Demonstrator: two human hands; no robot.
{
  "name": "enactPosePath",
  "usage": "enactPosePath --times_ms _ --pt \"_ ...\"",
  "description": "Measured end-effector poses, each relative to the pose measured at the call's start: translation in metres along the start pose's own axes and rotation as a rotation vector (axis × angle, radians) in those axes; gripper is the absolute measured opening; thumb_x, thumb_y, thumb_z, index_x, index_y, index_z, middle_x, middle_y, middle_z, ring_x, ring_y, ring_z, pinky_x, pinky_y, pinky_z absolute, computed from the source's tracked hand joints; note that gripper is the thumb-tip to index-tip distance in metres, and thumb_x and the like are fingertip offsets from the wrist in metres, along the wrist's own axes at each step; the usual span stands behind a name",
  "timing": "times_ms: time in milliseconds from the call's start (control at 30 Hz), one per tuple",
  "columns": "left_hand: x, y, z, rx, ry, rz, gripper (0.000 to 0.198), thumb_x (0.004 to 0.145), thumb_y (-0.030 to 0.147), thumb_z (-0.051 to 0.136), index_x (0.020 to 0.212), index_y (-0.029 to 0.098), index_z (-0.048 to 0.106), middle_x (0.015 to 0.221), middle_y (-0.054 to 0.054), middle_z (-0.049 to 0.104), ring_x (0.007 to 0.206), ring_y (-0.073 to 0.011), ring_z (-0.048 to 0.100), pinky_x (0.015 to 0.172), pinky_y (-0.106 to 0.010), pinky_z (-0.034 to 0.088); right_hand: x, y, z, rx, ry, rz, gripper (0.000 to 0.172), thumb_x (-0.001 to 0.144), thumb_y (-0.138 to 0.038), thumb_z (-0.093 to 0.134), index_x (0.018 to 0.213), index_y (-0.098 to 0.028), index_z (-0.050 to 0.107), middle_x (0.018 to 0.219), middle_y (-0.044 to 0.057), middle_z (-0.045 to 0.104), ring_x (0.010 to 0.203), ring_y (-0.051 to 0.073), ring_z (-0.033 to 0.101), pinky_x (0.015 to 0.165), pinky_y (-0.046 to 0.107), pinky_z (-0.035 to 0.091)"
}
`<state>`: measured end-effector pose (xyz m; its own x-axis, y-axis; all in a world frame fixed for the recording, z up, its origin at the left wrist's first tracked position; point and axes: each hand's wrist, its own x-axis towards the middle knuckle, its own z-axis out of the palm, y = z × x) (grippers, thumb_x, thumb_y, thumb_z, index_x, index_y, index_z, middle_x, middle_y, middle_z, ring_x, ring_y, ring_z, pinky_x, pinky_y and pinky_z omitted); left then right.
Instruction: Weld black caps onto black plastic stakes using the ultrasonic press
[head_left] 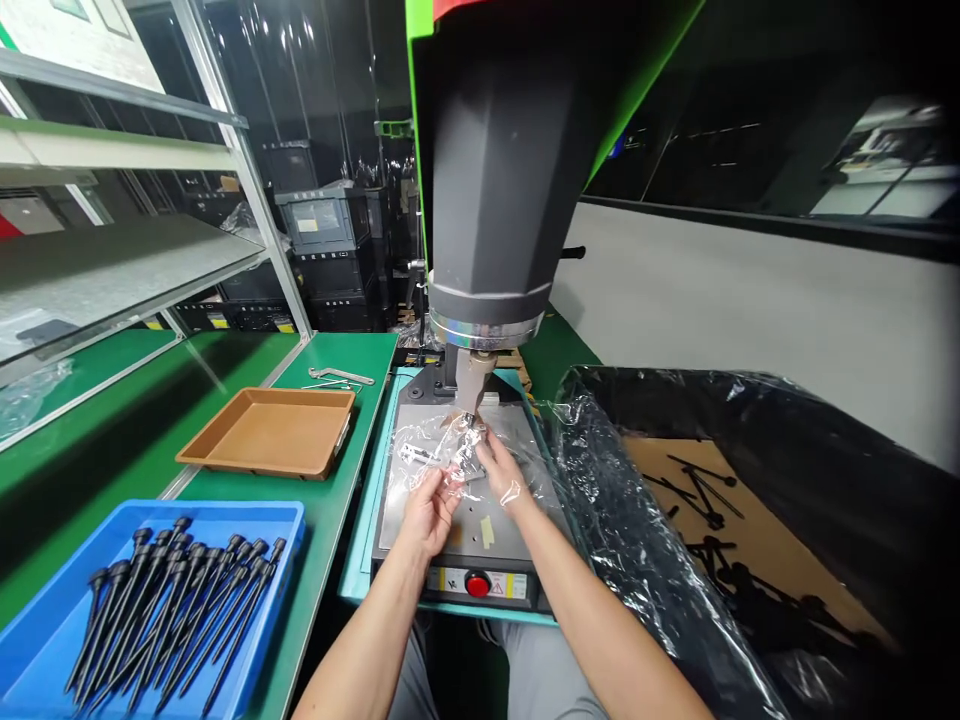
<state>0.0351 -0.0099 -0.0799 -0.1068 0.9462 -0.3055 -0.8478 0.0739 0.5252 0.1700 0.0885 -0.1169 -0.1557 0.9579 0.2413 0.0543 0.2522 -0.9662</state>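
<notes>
Crumpled clear plastic film (525,440) spreads over the metal plate, beneath the tapered metal horn (472,382) of a press. My left hand (431,512), palm partly turned up, pinches the near edge of the film with thumb and fingers. Higher and to the right, my right hand (501,470) is closed at the film, its fingertips close to the horn's lower end. A small dark piece shows by the horn's tip; glare on the plastic hides its shape. A silvery metal part (420,455) lies at the left under the film.
The press head (495,180) hangs above my hands, and a red button (478,583) is on the base front. At left are a blue tray (289,515) of black rods with knobbed ends, a brown tray (262,425) and a wrench (341,376). A black-lined bin (600,480) stands right.
</notes>
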Motion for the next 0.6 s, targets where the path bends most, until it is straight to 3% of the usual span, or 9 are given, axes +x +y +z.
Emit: enactPosePath --times_ms 133,300,467,600 --pt "0.001 -0.002 -0.004 0.024 0.01 0.011 0.011 0.079 0.02 0.071 0.087 0.014 0.067 0.091 -0.007 0.074 0.079 -0.0159 0.072 0.067 -0.022 0.06 -0.025 0.017 -0.007 -0.185 0.013 -0.023 0.064 0.088 -0.05 0.052 0.144 -0.021 0.044 0.15 0.013 0.039 0.138 0.031 0.037 0.111 0.05 0.035" --pt "0.004 0.003 -0.008 0.03 0.008 0.051 0.016 0.08 0.018 0.07 0.095 0.015 0.067 0.106 -0.009 0.073 0.085 -0.016 0.072 0.072 -0.023 0.06 -0.047 0.02 -0.028 -0.549 0.022 -0.257 0.051 0.091 -0.036 0.049 0.141 -0.024 0.049 0.149 0.011 0.038 0.138 0.028 0.036 0.113 0.048 0.033" --pt "0.015 0.02 0.002 -0.027 0.007 0.134 0.03 0.087 0.026 0.064 0.116 0.021 0.061 0.123 -0.01 0.066 0.096 -0.0199 0.071 0.07 -0.024 0.061 -0.016 -0.005 -0.057 -0.82 0.049 -0.379 0.046 0.091 -0.031 0.051 0.136 -0.022 0.055 0.15 0.012 0.035 0.14 0.033 0.03 0.112 0.052 0.032" --pt "0.021 0.026 0.009 -0.021 0.057 0.159 0.034 0.088 0.025 0.061 0.122 0.021 0.057 0.124 -0.01 0.065 0.096 -0.0203 0.071 0.072 -0.025 0.062 0.007 -0.019 -0.072 -0.975 0.041 -0.283 0.047 0.09 -0.029 0.052 0.137 -0.021 0.054 0.152 0.013 0.033 0.141 0.038 0.022 0.11 0.057 0.031"
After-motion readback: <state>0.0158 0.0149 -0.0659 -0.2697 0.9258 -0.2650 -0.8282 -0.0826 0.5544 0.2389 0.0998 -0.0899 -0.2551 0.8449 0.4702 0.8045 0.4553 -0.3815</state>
